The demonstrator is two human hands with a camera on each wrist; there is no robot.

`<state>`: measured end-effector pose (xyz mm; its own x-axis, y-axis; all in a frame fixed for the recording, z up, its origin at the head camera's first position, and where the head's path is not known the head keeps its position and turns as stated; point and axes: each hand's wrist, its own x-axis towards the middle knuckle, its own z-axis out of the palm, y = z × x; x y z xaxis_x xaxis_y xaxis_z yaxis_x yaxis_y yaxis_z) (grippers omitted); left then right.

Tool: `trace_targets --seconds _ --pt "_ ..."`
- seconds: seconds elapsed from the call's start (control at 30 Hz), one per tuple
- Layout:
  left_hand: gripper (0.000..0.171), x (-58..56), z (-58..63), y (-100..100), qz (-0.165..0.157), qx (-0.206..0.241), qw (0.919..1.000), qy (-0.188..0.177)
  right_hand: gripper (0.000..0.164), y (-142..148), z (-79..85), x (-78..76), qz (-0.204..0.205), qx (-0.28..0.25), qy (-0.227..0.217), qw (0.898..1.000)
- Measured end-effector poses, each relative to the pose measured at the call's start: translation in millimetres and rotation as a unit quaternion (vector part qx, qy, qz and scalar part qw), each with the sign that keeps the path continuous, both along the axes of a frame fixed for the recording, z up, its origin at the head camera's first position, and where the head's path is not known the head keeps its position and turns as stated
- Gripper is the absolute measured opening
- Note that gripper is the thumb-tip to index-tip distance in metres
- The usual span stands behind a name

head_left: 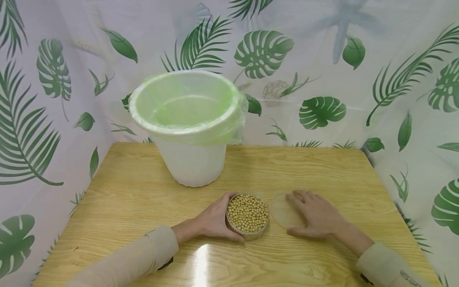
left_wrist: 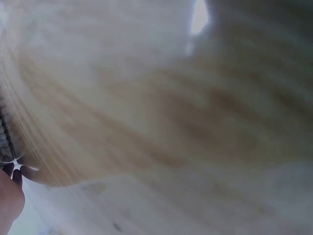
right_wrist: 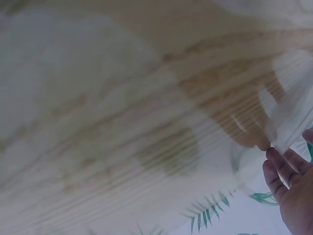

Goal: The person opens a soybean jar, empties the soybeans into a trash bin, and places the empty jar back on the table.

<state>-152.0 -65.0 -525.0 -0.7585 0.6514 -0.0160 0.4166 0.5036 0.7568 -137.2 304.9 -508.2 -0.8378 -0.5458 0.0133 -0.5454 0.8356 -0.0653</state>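
Observation:
In the head view a round, clear-walled tub [head_left: 255, 236] stands upright on the table, filled near its rim with yellowish soybeans [head_left: 248, 212]. My left hand [head_left: 216, 219] grips it from the left, fingers round the far side and thumb along the near side. Just right of the tub, a thin translucent round lid [head_left: 280, 211] lies flat. Over its right part rests my right hand [head_left: 317, 217], fingers spread and thumb toward the near edge. Only part of the left hand [left_wrist: 10, 200] shows in the left wrist view; the right wrist view catches the right hand's [right_wrist: 296, 196] extended fingers.
A white bucket [head_left: 193, 159] lined with a light green plastic bag [head_left: 229, 127] stands behind the tub, toward the back left. The wooden table [head_left: 305, 167] is bounded at the back and sides by leaf-print sheets [head_left: 322, 79].

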Motion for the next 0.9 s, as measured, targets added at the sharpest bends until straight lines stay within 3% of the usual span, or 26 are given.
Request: trace_targets --seconds 0.47,0.9 --pt "0.127 0.5 -2.7 2 0.009 0.012 0.9999 -0.004 0.102 -7 3.9 0.7 0.007 0.006 0.013 1.000" --pt "0.125 2.9 4.9 -10 0.020 0.027 0.9993 0.015 0.092 -29 19.6 -11.7 0.030 -0.020 0.068 0.997"
